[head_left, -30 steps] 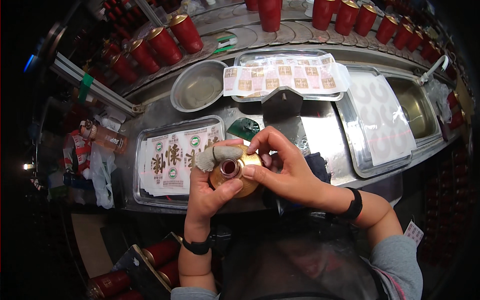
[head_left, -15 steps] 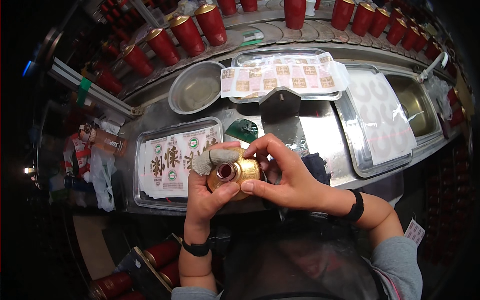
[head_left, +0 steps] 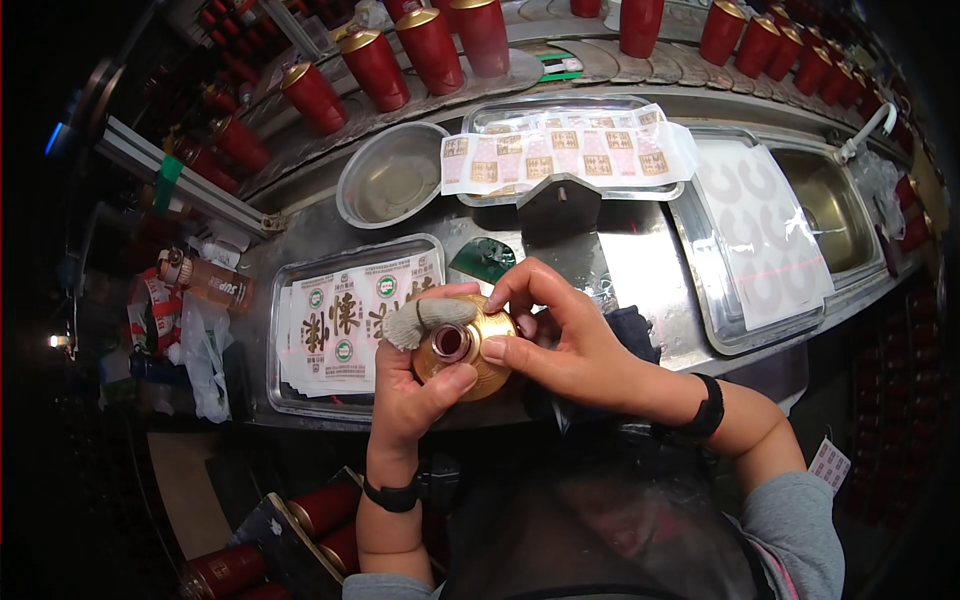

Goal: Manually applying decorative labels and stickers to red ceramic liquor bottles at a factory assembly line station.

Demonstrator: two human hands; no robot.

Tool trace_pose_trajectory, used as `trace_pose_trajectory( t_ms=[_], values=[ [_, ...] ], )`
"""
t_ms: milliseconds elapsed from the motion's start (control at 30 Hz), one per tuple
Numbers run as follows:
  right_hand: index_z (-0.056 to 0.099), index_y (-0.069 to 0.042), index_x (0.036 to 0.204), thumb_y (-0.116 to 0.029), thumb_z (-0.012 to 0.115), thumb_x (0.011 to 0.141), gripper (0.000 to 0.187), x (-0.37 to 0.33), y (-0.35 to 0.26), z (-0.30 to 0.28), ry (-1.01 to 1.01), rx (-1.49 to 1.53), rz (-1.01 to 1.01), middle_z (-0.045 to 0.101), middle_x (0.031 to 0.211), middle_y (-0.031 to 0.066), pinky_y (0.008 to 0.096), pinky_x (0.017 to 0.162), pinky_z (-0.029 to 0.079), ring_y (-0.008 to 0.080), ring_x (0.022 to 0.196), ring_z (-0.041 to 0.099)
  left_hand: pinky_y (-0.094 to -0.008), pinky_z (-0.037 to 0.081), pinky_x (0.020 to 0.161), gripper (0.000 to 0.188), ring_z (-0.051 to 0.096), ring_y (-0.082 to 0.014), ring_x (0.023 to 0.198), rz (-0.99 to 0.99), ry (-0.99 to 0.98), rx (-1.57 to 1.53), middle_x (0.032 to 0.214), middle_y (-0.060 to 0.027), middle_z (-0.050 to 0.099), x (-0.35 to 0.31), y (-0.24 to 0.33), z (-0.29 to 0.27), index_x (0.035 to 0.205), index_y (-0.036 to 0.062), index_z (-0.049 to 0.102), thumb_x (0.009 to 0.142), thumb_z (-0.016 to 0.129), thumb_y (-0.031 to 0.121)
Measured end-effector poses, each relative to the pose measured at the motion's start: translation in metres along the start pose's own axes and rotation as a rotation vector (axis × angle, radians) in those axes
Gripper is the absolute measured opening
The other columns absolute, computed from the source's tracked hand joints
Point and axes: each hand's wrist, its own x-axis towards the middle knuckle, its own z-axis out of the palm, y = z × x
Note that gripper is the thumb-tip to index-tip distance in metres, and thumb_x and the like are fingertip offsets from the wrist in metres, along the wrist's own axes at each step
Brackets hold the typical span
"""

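Note:
A bottle with a gold shoulder (head_left: 492, 372) and an uncapped dark red neck sits between my hands, its mouth turned up toward me. My left hand (head_left: 408, 402) wraps round its left side, thumb on the near edge. One left finger wears a knitted grey-white finger cover (head_left: 428, 318) and curls over the far side by the neck. From the right, my right hand (head_left: 572, 345) presses thumb and fingertips on the gold shoulder. The bottle's lower body is hidden below the shoulder and hands.
Just left lies a metal tray (head_left: 277, 385) with printed label sheets. Beyond are a round metal bowl (head_left: 385, 180), a tray of gold-square label sheets (head_left: 560, 150) and a black metal stand (head_left: 560, 212). At right, a tray (head_left: 730, 345) holds arch-shaped labels. Red bottles (head_left: 430, 55) line a conveyor behind.
The red bottles and a green-edged piece on the conveyor have moved right. In my hands the bottle has barely shifted; my right thumb and fingers have slid slightly on its shoulder.

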Motion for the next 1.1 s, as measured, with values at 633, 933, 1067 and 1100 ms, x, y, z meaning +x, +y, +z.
trace_pose_trajectory(
  t_ms=[633,933,1067,1100],
  values=[
    [0.06,0.0,0.104,-0.008,0.073,0.082,0.027,-0.019,-0.045,-0.001,0.066,-0.292,-0.119,0.062,0.093,0.012,0.0301,0.076,0.049,0.0214,0.088,0.065,-0.032,0.043,0.103,0.074,0.053,-0.0173,0.12,-0.005,-0.106,-0.03,0.134,-0.0068,0.052,-0.003,0.0,-0.011,0.134,0.0041,0.05,0.068,0.084,0.011],
    [0.061,-0.001,0.101,-0.011,0.073,0.083,0.024,0.009,-0.038,-0.012,0.269,-0.374,-0.136,0.065,0.086,0.0083,0.0267,0.073,0.049,0.0132,0.081,0.064,-0.0313,0.044,0.102,0.077,0.055,-0.016,0.118,-0.045,-0.086,0.022,0.129,-0.0069,0.056,-0.008,0.003,-0.012,0.137,0.004,0.048,0.07,0.085,0.014],
    [0.061,-0.001,0.097,-0.009,0.073,0.081,0.022,0.002,-0.032,-0.01,0.322,-0.401,-0.095,0.064,0.081,0.0099,0.0284,0.067,0.05,0.0159,0.074,0.064,-0.0316,0.043,0.102,0.078,0.056,-0.0157,0.118,-0.049,-0.097,0.059,0.128,-0.0066,0.056,-0.008,0.006,-0.009,0.138,0.0038,0.047,0.07,0.085,0.013],
    [0.06,0.0,0.095,-0.008,0.073,0.081,0.02,0.011,-0.028,-0.016,0.365,-0.451,-0.099,0.064,0.08,0.0097,0.0287,0.064,0.05,0.0162,0.071,0.063,-0.0319,0.043,0.102,0.081,0.055,-0.0165,0.119,-0.035,-0.089,0.049,0.129,-0.0071,0.056,-0.006,0.004,-0.011,0.139,0.0038,0.046,0.069,0.086,0.012]
  ],
)
